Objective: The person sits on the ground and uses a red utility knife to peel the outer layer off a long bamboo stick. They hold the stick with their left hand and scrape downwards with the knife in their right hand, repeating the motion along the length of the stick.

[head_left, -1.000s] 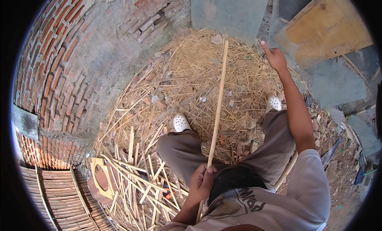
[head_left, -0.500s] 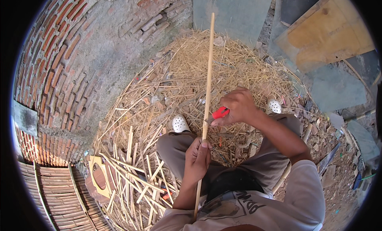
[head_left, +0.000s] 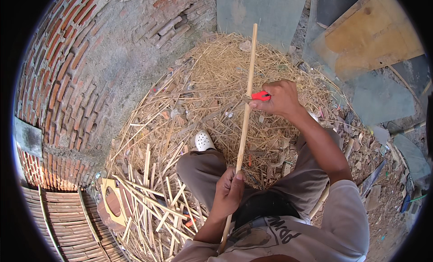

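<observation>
A long pale bamboo strip (head_left: 249, 84) slants up and away from beside my body, its lower end running under my left forearm. My left hand (head_left: 229, 190) is closed around its lower part, the thumb lying along it. Farther up, my right hand (head_left: 280, 98) grips a red-handled knife (head_left: 260, 96). The short metal blade of the knife meets the strip; its edge is too small to make out.
Several cut strips (head_left: 158, 203) lie piled at the lower left beside a board with an oval hole (head_left: 112, 201). Straw and shavings (head_left: 216, 63) cover the ground ahead. A brick wall (head_left: 72, 81) rises on the left; flat panels (head_left: 370, 36) lean at the far right.
My right hand and the knife have moved farther up the strip, away from my body. The strip's far end has swung to the right, and my left hand has shifted slightly nearer to me.
</observation>
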Available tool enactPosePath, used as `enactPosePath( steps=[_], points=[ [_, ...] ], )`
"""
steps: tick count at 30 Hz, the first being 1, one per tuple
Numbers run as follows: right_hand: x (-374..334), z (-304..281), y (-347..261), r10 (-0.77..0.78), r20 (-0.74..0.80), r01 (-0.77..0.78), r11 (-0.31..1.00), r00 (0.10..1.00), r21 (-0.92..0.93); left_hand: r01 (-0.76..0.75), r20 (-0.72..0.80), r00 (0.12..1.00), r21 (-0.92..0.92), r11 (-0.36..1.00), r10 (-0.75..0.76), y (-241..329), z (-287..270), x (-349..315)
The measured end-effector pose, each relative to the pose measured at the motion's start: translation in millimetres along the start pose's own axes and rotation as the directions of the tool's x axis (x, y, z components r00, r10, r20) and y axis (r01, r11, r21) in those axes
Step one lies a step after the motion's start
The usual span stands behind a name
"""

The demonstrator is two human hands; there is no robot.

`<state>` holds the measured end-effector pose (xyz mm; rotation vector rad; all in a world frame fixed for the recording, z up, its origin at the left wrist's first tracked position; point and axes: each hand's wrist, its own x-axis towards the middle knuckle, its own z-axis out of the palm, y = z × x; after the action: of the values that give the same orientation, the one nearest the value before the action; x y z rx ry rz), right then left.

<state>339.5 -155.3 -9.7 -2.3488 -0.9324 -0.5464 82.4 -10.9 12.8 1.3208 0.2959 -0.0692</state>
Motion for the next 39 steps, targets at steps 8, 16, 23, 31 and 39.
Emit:
enactPosePath(
  steps=[8, 16, 23, 31, 39],
  points=[
    [26, -11, 47, 0.174, 0.035, -0.171, 0.982, 0.984, -0.074, 0.034, 0.038, 0.999, 0.081, 0.996, -0.037, -10, -4, -29],
    [40, -33, 148, 0.783, -0.057, -0.770, 0.621, 0.620, 0.149, 0.124, 0.168, 0.977, 0.071, 0.990, -0.134, -25, -2, -58],
    [-1, -20, 40, 0.378, 0.148, -0.402, 0.894, 0.914, 0.196, 0.127, 0.093, 0.991, -0.344, 0.930, -0.101, -11, -8, -7],
    [-33, -10, -49, -0.241, 0.069, 0.218, 0.945, 0.968, 0.244, 0.162, 0.115, 0.986, -0.492, 0.855, -0.120, 19, 7, 26],
    [-33, -12, -51, -0.234, 0.066, 0.212, 0.948, 0.970, 0.236, 0.149, 0.052, 0.989, -0.463, 0.874, -0.141, 22, 14, 27]
  ],
)
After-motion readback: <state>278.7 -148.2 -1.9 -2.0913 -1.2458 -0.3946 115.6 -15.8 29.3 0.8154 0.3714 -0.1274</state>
